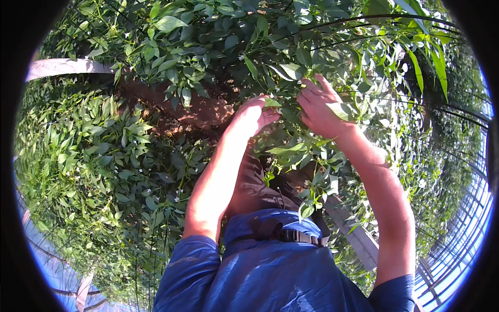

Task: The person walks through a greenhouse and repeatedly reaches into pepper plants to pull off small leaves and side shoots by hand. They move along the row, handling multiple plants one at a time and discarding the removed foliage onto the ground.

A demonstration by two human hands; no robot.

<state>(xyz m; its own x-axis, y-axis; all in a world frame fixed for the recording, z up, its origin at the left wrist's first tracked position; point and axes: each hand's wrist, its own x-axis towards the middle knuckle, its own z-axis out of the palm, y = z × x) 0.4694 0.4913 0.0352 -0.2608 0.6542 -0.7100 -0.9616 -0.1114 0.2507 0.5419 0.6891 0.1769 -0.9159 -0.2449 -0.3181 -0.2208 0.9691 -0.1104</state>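
Note:
Both of my hands are in among the green leaves of a pepper-like plant [292, 150] with small white flowers. My left hand [255, 115] is half curled, its fingers pointing right, with a small leaf [273, 102] over the fingertips. Whether it grips a stem is hidden. Just to the right, my right hand [321, 107] reaches up into the foliage with bent fingers. A leaf [338, 110] lies across the back of that hand, and what its fingertips touch cannot be made out. A gap of leaves and stems separates the hands.
Dense plants [97, 156] stand left of a strip of bare soil [202, 115]. Dark lines [374, 17] cross the upper right. A wooden post [353, 234] slants beside my waist, and a pale beam [72, 67] juts in at left. My belt buckle [298, 236] hangs below the hands.

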